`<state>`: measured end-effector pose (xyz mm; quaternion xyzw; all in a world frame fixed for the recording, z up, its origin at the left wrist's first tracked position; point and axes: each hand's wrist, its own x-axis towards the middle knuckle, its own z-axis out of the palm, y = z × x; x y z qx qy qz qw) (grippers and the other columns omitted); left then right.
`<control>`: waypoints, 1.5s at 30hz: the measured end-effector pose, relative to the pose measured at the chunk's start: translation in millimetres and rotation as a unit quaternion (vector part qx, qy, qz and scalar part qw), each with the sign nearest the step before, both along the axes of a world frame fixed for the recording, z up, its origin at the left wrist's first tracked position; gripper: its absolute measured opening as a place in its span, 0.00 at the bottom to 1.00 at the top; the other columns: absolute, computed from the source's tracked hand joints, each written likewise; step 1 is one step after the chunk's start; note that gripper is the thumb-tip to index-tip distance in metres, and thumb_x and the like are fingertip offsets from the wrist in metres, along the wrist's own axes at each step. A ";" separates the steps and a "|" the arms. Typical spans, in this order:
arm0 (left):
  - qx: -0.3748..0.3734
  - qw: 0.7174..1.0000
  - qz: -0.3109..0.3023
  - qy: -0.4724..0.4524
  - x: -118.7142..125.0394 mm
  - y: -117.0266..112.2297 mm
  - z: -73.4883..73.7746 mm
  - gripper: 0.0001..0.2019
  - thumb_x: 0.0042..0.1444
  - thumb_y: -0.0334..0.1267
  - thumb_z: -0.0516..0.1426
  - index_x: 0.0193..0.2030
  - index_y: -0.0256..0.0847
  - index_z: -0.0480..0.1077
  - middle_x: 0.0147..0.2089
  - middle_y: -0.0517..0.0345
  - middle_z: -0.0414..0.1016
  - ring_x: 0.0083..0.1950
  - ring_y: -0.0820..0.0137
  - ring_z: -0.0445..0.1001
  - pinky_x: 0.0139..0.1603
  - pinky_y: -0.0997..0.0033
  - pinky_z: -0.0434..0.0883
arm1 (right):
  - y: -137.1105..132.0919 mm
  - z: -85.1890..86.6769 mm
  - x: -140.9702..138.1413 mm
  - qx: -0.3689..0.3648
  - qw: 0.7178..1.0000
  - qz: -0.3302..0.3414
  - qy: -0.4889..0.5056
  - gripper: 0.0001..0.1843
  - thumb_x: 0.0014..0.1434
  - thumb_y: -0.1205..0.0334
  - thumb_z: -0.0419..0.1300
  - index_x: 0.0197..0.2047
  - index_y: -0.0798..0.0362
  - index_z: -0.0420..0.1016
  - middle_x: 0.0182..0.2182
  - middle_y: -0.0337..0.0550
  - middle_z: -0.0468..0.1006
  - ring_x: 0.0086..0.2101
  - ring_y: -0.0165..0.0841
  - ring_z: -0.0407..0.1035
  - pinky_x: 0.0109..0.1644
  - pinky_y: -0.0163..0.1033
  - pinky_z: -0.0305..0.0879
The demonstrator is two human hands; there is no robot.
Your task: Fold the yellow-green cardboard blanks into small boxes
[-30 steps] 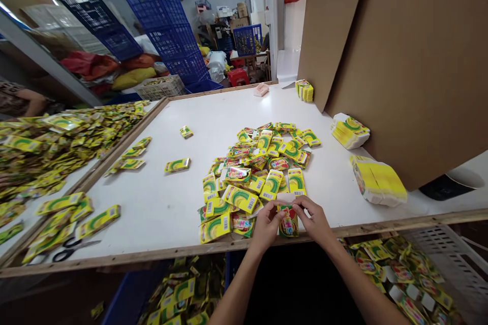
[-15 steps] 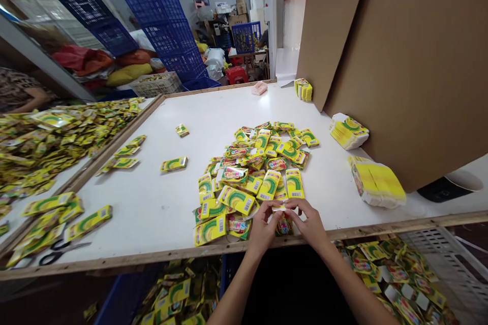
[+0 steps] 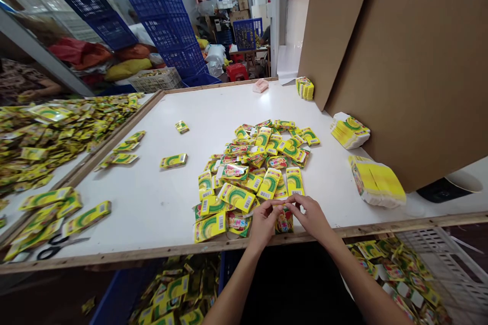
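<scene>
My left hand [image 3: 263, 221] and my right hand [image 3: 311, 217] meet at the near edge of the white table [image 3: 160, 203], fingertips pinched together on a small yellow packet [image 3: 284, 206] that is mostly hidden by my fingers. Just below my fingers lies another colourful packet [image 3: 284, 223]. A heap of yellow-green flat packets [image 3: 259, 162] spreads across the table right behind my hands.
Stacks of folded yellow cartons [image 3: 377, 180], [image 3: 349, 132] lie at the right beside large brown cardboard sheets [image 3: 412, 61]. Loose packets cover the left table [image 3: 49, 132]; scissors [image 3: 57, 249] rest at its near corner. Bins of packets [image 3: 396, 269] stand under the table. Blue crates [image 3: 163, 20] are stacked behind.
The pale piece held up between my hands a second ago has come down; my fingers now pinch closer together, low over the packets at the table edge.
</scene>
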<state>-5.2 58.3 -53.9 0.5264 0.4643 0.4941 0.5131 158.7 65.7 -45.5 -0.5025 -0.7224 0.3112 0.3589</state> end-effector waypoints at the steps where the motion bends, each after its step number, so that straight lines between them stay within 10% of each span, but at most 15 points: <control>1: 0.002 1.000 -0.005 0.003 -0.8 -2.0 -1.0 0.12 0.54 0.43 0.60 0.40 0.39 0.78 0.39 0.51 0.81 0.43 0.62 0.77 0.48 0.62 0.72 | -2.3 -3.3 0.1 0.000 1.000 0.004 0.019 0.14 0.64 0.52 0.51 0.37 0.49 0.74 0.34 0.42 0.79 0.34 0.36 0.70 0.40 0.41 0.64; 9: 0.084 0.988 0.083 0.097 -14.7 -29.4 8.4 0.09 0.56 0.42 0.59 0.40 0.44 0.79 0.42 0.51 0.80 0.45 0.59 0.76 0.51 0.56 0.71 | -12.3 -10.3 4.2 0.034 0.994 -0.020 0.099 0.12 0.62 0.51 0.55 0.42 0.48 0.75 0.39 0.44 0.78 0.35 0.36 0.69 0.38 0.40 0.66; 12: 0.161 0.943 0.204 0.209 -61.5 -58.5 35.7 0.10 0.59 0.40 0.55 0.42 0.44 0.77 0.41 0.52 0.79 0.45 0.61 0.75 0.50 0.58 0.72 | -1.0 3.5 -17.9 0.042 0.993 -0.068 0.087 0.14 0.63 0.52 0.54 0.46 0.50 0.72 0.40 0.45 0.77 0.36 0.36 0.69 0.42 0.42 0.66; 18: 0.181 0.810 0.333 0.448 -152.3 -108.5 81.3 0.12 0.56 0.45 0.58 0.45 0.44 0.74 0.51 0.50 0.73 0.54 0.56 0.70 0.60 0.50 0.62 | 24.1 15.2 -116.5 0.084 0.991 0.057 -0.084 0.30 0.51 0.57 0.68 0.56 0.52 0.67 0.50 0.53 0.73 0.49 0.48 0.64 0.53 0.53 0.63; 22: 0.103 0.883 0.306 0.340 -128.8 -105.5 61.0 0.13 0.59 0.44 0.56 0.49 0.44 0.70 0.50 0.51 0.73 0.51 0.60 0.72 0.55 0.56 0.69 | 18.5 9.6 -126.1 0.053 0.997 0.048 -0.039 0.28 0.51 0.66 0.65 0.56 0.54 0.66 0.50 0.52 0.72 0.50 0.47 0.65 0.53 0.53 0.63; 28: 0.032 0.990 0.135 0.012 -38.9 -50.2 16.8 0.22 0.60 0.42 0.56 0.59 0.44 0.56 0.58 0.46 0.69 0.58 0.60 0.69 0.56 0.59 0.69 | -17.0 -8.9 -52.0 -0.106 0.968 0.125 0.190 0.17 0.64 0.55 0.52 0.55 0.50 0.65 0.44 0.46 0.76 0.38 0.35 0.71 0.42 0.40 0.69; 34: -0.001 0.998 -0.022 -0.050 -2.5 -25.7 -1.6 0.26 0.59 0.39 0.57 0.61 0.47 0.52 0.54 0.48 0.72 0.49 0.63 0.75 0.49 0.62 0.72 | -25.9 -39.4 -9.9 -0.038 0.984 -0.044 0.171 0.22 0.62 0.57 0.54 0.58 0.50 0.61 0.46 0.48 0.75 0.37 0.35 0.70 0.38 0.39 0.68; 45: 0.002 0.997 -0.036 -0.074 -5.0 -2.4 -4.8 0.15 0.54 0.37 0.61 0.48 0.43 0.66 0.45 0.55 0.74 0.48 0.65 0.74 0.51 0.65 0.70 | 5.8 -28.9 -4.7 -0.013 0.983 -0.019 0.180 0.12 0.62 0.52 0.54 0.37 0.51 0.73 0.33 0.43 0.77 0.34 0.35 0.71 0.39 0.39 0.68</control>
